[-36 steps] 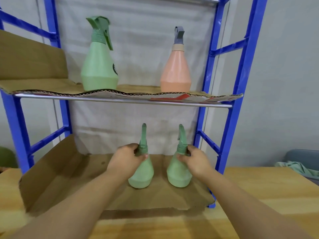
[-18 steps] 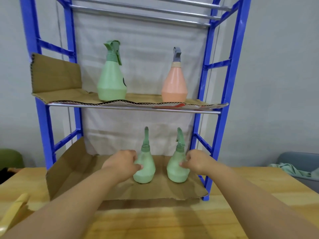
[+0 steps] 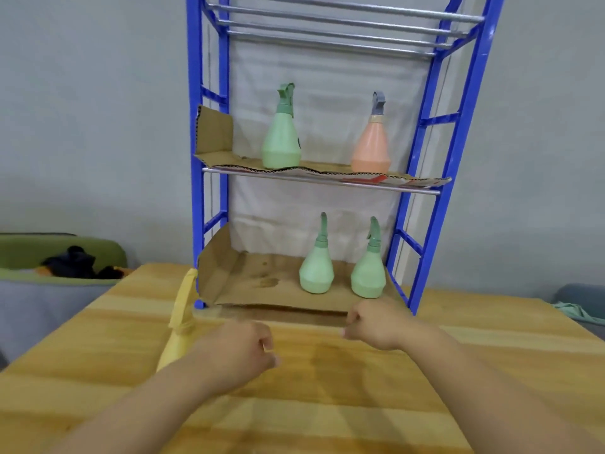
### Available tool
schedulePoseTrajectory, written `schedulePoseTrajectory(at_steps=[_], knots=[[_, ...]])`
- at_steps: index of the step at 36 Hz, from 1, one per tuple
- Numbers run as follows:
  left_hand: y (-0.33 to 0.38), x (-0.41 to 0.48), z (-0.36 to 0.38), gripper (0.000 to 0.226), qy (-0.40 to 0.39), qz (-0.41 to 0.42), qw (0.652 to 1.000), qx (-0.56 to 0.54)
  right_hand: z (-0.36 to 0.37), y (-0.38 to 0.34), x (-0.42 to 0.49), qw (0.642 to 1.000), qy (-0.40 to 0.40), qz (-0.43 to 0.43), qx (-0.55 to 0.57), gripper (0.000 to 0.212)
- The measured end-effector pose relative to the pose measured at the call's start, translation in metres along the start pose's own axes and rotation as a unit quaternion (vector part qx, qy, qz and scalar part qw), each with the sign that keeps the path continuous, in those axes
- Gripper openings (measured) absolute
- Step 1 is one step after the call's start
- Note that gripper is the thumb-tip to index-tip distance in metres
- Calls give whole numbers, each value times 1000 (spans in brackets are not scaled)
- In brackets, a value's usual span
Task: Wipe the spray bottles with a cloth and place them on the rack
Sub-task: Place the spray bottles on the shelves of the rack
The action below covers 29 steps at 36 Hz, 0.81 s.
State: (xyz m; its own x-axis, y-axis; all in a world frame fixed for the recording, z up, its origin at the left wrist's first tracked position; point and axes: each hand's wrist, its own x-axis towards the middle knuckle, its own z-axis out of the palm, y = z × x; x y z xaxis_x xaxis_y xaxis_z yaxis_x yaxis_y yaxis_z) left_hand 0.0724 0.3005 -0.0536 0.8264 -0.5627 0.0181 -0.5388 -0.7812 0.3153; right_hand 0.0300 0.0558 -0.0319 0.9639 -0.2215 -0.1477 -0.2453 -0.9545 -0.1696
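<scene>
Two small green spray bottles (image 3: 316,273) (image 3: 368,278) stand side by side on the cardboard of the blue rack's (image 3: 425,198) bottom shelf. On the middle shelf stand a taller green bottle (image 3: 281,142) and a peach bottle (image 3: 371,149). A yellow spray bottle (image 3: 179,326) lies on the wooden table (image 3: 327,388), just left of my left hand (image 3: 240,347). My right hand (image 3: 376,326) hovers in front of the rack. Both hands are over the table with fingers loosely curled, holding nothing. No cloth is visible in my hands.
A green and grey seat (image 3: 59,257) with a dark item sits at the left beyond the table. A greenish cloth (image 3: 576,311) lies on a grey seat at the far right. The rack's top shelf is bare metal rods (image 3: 343,24).
Both hands let go of the two small green bottles and pulled back from the bottom shelf to above the table. The view drew back, bringing the yellow bottle into sight.
</scene>
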Motion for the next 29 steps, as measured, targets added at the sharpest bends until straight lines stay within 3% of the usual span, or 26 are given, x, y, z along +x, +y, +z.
schedulePoseTrajectory(at_steps=[4,12,16,22,29], knots=[[-27,-34,9,24,-21,-28,999,15,23,-36,-5,999,-30,-33,15,53],[-88,-83,10,33,-11,-116,991,60,56,-114,6,992,-49,-116,-28,52],[-114,-96,4,34,-4,-166,984,57,64,-149,12,987,-43,-150,43,64],[-137,-103,-7,35,7,-199,978,66,74,-194,12,968,25,-199,150,58],[-149,-95,-14,34,16,-214,976,24,100,-212,8,967,106,-144,182,54]])
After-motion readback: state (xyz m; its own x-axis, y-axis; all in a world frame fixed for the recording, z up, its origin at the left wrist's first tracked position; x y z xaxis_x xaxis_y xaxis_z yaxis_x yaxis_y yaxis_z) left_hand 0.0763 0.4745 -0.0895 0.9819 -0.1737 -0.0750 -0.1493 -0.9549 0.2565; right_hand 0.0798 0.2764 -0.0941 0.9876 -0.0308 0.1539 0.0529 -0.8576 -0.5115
